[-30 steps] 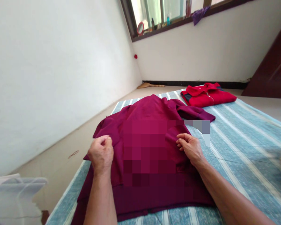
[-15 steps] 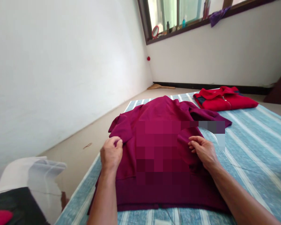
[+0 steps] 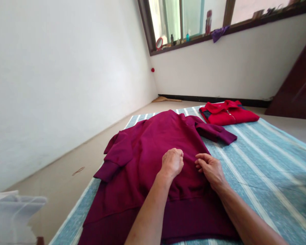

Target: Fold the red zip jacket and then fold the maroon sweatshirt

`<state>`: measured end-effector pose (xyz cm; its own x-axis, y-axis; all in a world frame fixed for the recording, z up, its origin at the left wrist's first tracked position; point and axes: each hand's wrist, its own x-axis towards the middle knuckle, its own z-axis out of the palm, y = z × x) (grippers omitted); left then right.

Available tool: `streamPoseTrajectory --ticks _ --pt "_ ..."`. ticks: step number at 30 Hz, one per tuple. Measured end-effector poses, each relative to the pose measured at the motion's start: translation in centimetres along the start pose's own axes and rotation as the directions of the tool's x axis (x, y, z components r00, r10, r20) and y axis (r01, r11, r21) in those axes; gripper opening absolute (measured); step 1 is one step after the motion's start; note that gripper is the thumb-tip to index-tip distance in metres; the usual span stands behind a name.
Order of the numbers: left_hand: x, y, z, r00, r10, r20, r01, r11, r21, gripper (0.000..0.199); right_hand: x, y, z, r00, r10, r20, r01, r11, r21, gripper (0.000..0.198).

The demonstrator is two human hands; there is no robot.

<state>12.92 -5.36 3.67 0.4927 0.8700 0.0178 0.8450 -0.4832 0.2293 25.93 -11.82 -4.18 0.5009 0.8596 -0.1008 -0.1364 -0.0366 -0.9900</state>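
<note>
A maroon sweatshirt [image 3: 148, 149] lies spread flat on a blue and white striped mat [image 3: 265, 160]. My left hand [image 3: 172, 162] is curled into a fist and pinches the fabric near the garment's right side. Close beside it, my right hand [image 3: 211, 166] grips the sweatshirt's right edge with bent fingers. The left sleeve [image 3: 114, 156] is folded in over the body, its cuff pointing toward me. The right sleeve [image 3: 215, 132] stretches out across the mat.
A folded red jacket [image 3: 228, 112] rests at the mat's far end. A white wall runs along the left. Bottles and a small mirror stand on the window sill [image 3: 173, 39]. A broom [image 3: 165, 99] lies on the floor. A dark wooden panel [image 3: 295, 88] stands at right.
My left hand has moved from the sweatshirt's left side across to the right, close to my right hand. The left sleeve now lies folded inward.
</note>
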Motion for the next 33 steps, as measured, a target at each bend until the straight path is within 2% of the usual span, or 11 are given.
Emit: streamPoseTrajectory --ticks 3,8,18,27,33 --pt "0.6 0.4 1.3 1.0 0.02 0.004 -0.02 1.0 -0.006 0.019 0.2 0.2 0.0 1.0 0.007 0.003 -0.007 1.0 -0.003 0.025" --pt "0.7 -0.5 3.3 0.999 0.014 -0.035 -0.016 0.996 -0.083 0.016 0.1 -0.2 0.2 1.0 0.007 -0.006 -0.007 1.0 -0.012 0.024" --pt "0.7 -0.6 3.9 0.997 -0.032 -0.068 0.024 0.992 -0.122 0.013 0.0 -0.5 0.4 1.0 0.025 -0.016 -0.026 0.999 -0.035 0.023" --pt "1.1 -0.3 4.4 0.996 0.008 -0.085 -0.01 0.999 -0.03 0.014 0.0 -0.4 0.3 1.0 0.008 -0.013 -0.009 0.998 -0.056 0.023" --pt "1.0 0.1 5.1 0.986 0.116 -0.118 -0.101 0.987 0.125 0.023 -0.1 -0.4 0.5 1.0 -0.015 -0.011 0.014 0.998 -0.061 0.023"
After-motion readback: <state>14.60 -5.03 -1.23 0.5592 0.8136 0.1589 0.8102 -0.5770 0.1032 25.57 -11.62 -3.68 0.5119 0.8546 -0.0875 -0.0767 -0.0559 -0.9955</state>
